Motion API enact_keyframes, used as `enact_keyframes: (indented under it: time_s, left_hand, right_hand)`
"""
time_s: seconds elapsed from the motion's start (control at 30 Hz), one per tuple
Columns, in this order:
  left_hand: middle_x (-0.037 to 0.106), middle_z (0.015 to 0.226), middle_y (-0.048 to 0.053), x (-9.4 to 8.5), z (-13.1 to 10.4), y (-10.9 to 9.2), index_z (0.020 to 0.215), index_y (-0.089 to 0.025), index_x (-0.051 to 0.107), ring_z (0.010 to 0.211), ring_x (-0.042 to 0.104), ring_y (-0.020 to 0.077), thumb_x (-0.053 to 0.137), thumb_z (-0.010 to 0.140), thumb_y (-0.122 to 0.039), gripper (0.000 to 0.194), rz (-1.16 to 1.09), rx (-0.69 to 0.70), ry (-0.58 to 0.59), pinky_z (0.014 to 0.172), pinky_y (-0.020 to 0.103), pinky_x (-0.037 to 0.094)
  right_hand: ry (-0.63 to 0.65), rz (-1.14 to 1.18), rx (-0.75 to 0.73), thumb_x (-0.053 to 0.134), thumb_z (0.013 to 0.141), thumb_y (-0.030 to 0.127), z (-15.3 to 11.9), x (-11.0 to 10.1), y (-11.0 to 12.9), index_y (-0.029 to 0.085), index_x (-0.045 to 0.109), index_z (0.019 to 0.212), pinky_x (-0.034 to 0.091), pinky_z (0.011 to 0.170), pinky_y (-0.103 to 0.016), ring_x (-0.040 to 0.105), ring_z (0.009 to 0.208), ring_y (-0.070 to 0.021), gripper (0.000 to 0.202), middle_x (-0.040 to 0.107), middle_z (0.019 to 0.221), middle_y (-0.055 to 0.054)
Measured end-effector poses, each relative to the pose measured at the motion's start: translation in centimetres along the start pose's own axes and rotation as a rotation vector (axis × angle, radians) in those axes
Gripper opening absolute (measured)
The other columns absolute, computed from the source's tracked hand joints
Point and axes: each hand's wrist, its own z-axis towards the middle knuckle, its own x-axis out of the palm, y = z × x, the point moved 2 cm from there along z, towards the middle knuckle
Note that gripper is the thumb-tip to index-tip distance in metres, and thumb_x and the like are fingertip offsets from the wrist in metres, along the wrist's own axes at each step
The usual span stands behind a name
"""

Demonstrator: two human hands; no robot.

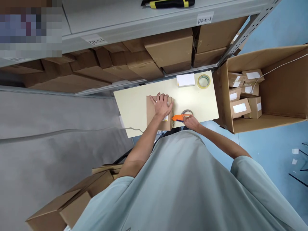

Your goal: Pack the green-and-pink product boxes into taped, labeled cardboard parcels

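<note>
A brown cardboard box [151, 112] with a white label lies on the pale table [130, 110]. My left hand [161, 106] is laid over its top, fingers spread, partly covering the label. In my right hand [191, 122] is an orange tape dispenser [177, 117], its nose at the right edge of the box. Whether it touches the cardboard I cannot tell. A tape roll [187, 112] shows just above my right hand. Farther back on the table are a small white box [185, 80] and a yellow-edged roll of tape [198, 82].
Right of the table stands a large open carton [284, 93] with several small labelled boxes [241, 108] inside. Behind, a metal shelf [149, 33] holds brown cartons; a yellow-black utility knife [170, 4] lies on top. More cardboard boxes [72, 199] are at lower left. A grey cable [60, 131] crosses at left.
</note>
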Motion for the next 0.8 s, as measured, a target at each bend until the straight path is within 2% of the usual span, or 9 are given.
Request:
enact_keyframes:
  time_s: [0.17,0.3,0.37,0.47,0.6,0.67,0.73,0.8]
  left_hand:
    - [0.071,0.148,0.023,0.6,-2.5,-0.4,0.139,-0.017,0.071,0.154,0.055,0.0426,0.053,0.106,-0.044,0.046,0.005,0.244,0.089,0.143,0.074,-0.009]
    - [0.073,0.146,0.021,1.1,-3.7,-0.3,0.137,-0.018,0.074,0.151,0.057,0.0423,0.054,0.105,-0.042,0.045,-0.014,0.331,0.147,0.144,0.074,-0.008]
    - [0.073,0.145,0.021,1.3,-3.9,-0.2,0.137,-0.017,0.075,0.149,0.059,0.0426,0.054,0.105,-0.042,0.046,-0.013,0.342,0.149,0.144,0.075,-0.006]
    - [0.074,0.143,0.021,1.6,-3.9,0.0,0.135,-0.018,0.076,0.147,0.060,0.0427,0.054,0.105,-0.043,0.046,-0.008,0.353,0.145,0.145,0.075,-0.002]
    - [0.074,0.142,0.022,1.9,-4.0,0.4,0.135,-0.018,0.076,0.148,0.060,0.0432,0.054,0.105,-0.045,0.046,-0.001,0.384,0.145,0.144,0.076,-0.001]
    - [0.074,0.140,0.022,1.9,-4.1,0.5,0.136,-0.018,0.076,0.148,0.060,0.0439,0.055,0.105,-0.045,0.046,0.003,0.399,0.152,0.144,0.077,-0.002]
    - [0.074,0.140,0.021,2.0,-4.2,0.6,0.135,-0.019,0.076,0.148,0.059,0.0441,0.056,0.104,-0.044,0.044,0.004,0.407,0.159,0.144,0.077,-0.001]
    - [0.074,0.140,0.021,1.9,-4.2,0.3,0.135,-0.018,0.076,0.149,0.059,0.0441,0.056,0.104,-0.044,0.045,0.000,0.431,0.179,0.144,0.077,-0.002]
  right_hand:
    - [0.071,-0.071,-0.072,0.030,0.104,0.005,-1.0,0.9,1.6,-0.006,0.062,0.150,0.053,0.093,-0.044,0.077,0.089,-0.0313,0.057,0.082,0.107,-0.024]
    - [0.063,-0.117,-0.150,0.034,0.104,0.002,-1.3,0.5,0.5,0.000,0.054,0.161,0.052,0.099,-0.044,0.078,0.089,-0.0282,0.061,0.083,0.113,-0.019]
    - [0.049,-0.139,-0.158,0.034,0.103,0.000,-1.6,-0.2,-1.2,-0.002,0.056,0.156,0.051,0.102,-0.047,0.079,0.088,-0.0287,0.057,0.083,0.110,-0.021]
    - [0.036,-0.194,-0.109,0.032,0.102,-0.002,-2.4,-1.5,-5.3,-0.008,0.060,0.145,0.047,0.104,-0.052,0.079,0.085,-0.0317,0.051,0.082,0.105,-0.026]
    - [0.009,-0.324,-0.055,0.033,0.106,0.003,-3.8,-3.6,-11.7,-0.003,0.064,0.133,0.041,0.104,-0.048,0.078,0.083,-0.0314,0.041,0.083,0.104,-0.027]
    - [0.007,-0.340,0.001,0.033,0.108,0.005,-3.9,-4.6,-14.0,-0.002,0.064,0.131,0.040,0.104,-0.046,0.079,0.085,-0.0317,0.040,0.084,0.105,-0.028]
    - [0.015,-0.348,0.055,0.034,0.108,0.005,-3.4,-5.4,-15.3,-0.003,0.063,0.133,0.040,0.104,-0.046,0.080,0.086,-0.0318,0.040,0.084,0.104,-0.028]
    - [0.017,-0.357,0.072,0.035,0.108,0.006,-2.2,-6.0,-15.1,-0.005,0.062,0.136,0.039,0.105,-0.046,0.081,0.089,-0.0321,0.041,0.084,0.105,-0.028]
